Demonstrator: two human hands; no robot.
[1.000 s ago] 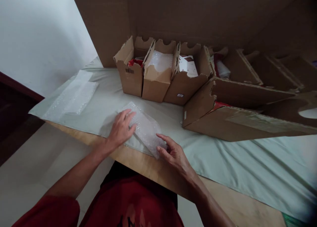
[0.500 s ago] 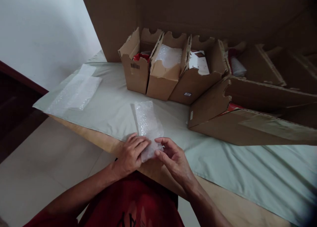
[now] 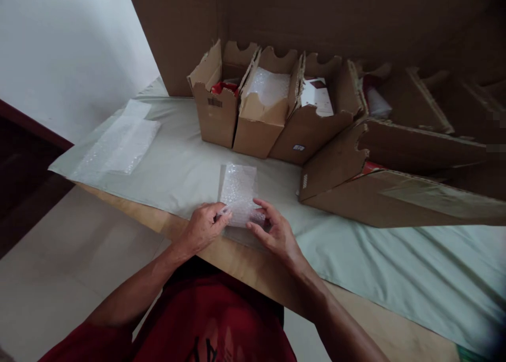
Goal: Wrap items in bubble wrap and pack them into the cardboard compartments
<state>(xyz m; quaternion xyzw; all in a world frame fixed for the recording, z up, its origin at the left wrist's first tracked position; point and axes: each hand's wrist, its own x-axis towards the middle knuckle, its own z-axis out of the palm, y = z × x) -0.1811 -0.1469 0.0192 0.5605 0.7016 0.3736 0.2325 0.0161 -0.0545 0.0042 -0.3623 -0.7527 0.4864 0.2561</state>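
A piece of bubble wrap (image 3: 239, 188) lies at the front of the cloth-covered table, its near end folded over between my hands. My left hand (image 3: 203, 226) pinches the left edge of the fold between thumb and fingers. My right hand (image 3: 279, 235) curves round the right end of the folded part, thumb in front and fingers behind. Something dark and reddish shows at that end, but I cannot make out what it is.
Flat bubble wrap sheets (image 3: 136, 140) lie on the pale green cloth (image 3: 185, 175) at the left. Several open cardboard bins (image 3: 256, 135) stand along the back, holding bubble wrap, a white box (image 3: 318, 96) and red items. A long carton (image 3: 395, 204) sits at the right.
Both hands have shifted slightly away from me with the bubble wrap. Its near end now looks squarer and flatter, and my left hand has gone from lying on it to pinching its edge.
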